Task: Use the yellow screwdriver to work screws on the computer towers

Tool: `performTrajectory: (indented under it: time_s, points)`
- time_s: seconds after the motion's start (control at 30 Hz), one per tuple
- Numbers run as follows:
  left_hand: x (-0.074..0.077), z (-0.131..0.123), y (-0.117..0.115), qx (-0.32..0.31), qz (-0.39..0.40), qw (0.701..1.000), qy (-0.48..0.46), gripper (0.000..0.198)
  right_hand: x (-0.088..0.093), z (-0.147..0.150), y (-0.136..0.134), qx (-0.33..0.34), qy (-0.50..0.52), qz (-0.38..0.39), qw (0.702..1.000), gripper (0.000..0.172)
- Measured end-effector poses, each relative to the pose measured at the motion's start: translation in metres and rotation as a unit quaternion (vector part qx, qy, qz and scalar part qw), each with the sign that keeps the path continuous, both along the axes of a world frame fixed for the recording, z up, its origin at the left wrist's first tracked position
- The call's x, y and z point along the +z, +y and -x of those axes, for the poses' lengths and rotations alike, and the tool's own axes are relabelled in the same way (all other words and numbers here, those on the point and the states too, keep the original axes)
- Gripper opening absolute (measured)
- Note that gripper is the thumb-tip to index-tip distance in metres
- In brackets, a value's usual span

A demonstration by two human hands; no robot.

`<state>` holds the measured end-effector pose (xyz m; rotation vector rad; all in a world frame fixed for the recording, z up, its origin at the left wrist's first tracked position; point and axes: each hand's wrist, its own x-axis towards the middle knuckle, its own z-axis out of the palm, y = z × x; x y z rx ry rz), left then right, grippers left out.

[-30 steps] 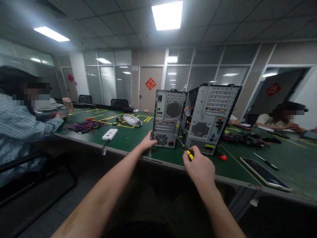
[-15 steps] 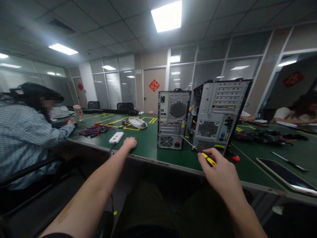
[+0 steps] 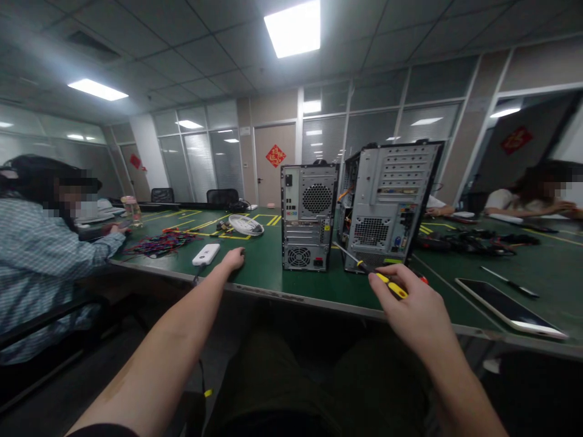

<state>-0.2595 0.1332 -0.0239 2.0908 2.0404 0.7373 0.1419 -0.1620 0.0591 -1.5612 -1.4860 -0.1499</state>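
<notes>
the left grip (image 3: 234,260) is far out, back side up, its fingers hard to make out. the left arm (image 3: 175,331) is almost straight, slanting back to the left behind it. the right grip (image 3: 415,297) is nearer, thumb and fingers bent in tight. the right arm (image 3: 464,370) slants back to the right behind that grip.

- Phone (image 3: 509,307), screen up on the desk (image 3: 262,267)
- Pen (image 3: 510,282) just beyond it
- Wires (image 3: 160,244) in a heap (red and blue, tangled)
- White grille (image 3: 246,225) near the wires
- Bottle (image 3: 132,211) near a seated person (image 3: 43,261)
- Red sign (image 3: 276,156) on the door (image 3: 268,185)
</notes>
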Motion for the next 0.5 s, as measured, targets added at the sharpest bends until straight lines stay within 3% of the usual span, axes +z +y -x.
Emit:
performTrajectory:
  time_s: [0.17,0.37,0.5]
  points:
    - [0.001,0.011,-0.001,-0.015,-0.003,1.0,-0.019,0.047,0.002,-0.001,-0.004,0.002,0.007,-0.013,1.0,0.029]
    - [0.002,0.021,-0.007,0.041,-0.02,0.961,-0.274,0.045,0.003,-0.002,-0.008,0.008,0.019,-0.015,1.0,0.028]
    - [0.005,0.021,-0.016,0.035,-0.029,0.946,-0.319,0.044,0.003,-0.004,-0.009,0.015,0.031,-0.023,0.999,0.029]
